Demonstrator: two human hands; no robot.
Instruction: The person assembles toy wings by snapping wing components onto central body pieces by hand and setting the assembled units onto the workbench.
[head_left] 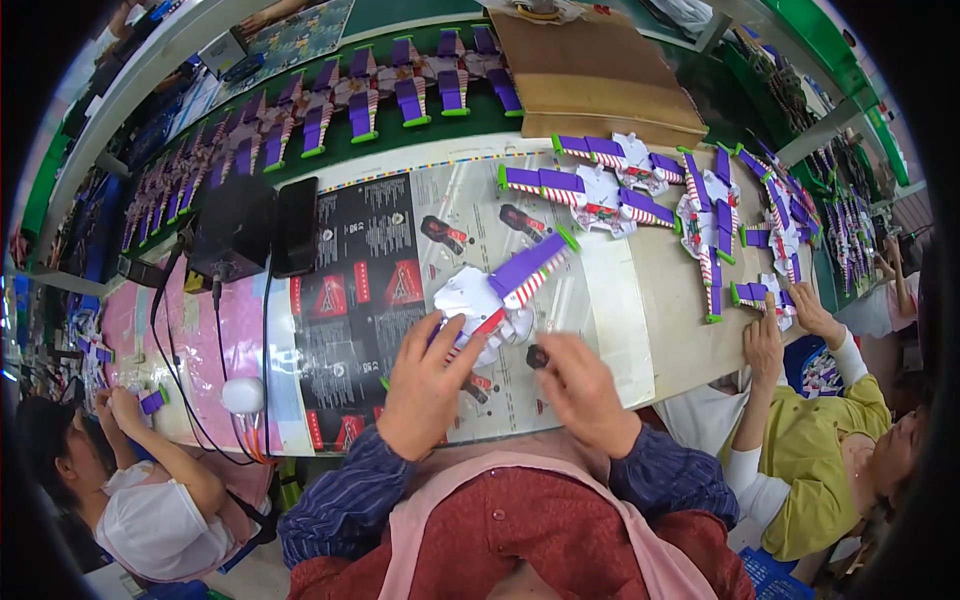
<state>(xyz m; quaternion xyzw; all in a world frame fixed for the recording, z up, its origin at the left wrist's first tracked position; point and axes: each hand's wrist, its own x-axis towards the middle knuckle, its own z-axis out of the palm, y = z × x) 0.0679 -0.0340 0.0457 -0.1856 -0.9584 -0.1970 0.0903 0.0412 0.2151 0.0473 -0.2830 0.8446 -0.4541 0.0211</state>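
In front of me lies a toy wing pack [475,298] with a white body, one purple wing with red-and-white stripes showing, and a green tip. My left hand [422,388] rests over its near end, fingers bent onto the white body and holding it. Part of the pack is hidden beneath that hand. Just right of the pack is my right hand [585,390], its fingers curled together with the thumb. Whatever they hold, if anything, is hidden. A small dark patch [537,356] shows by its fingertips; I cannot tell whether it is a part or print on the sheet.
A printed sheet [370,300] covers the worktop under clear plastic. More wing packs [600,195] lie to the right, with rows along the green belt [390,135]. A cardboard box [600,75], black box [232,225] and phone [296,228] stand behind. People work on both sides.
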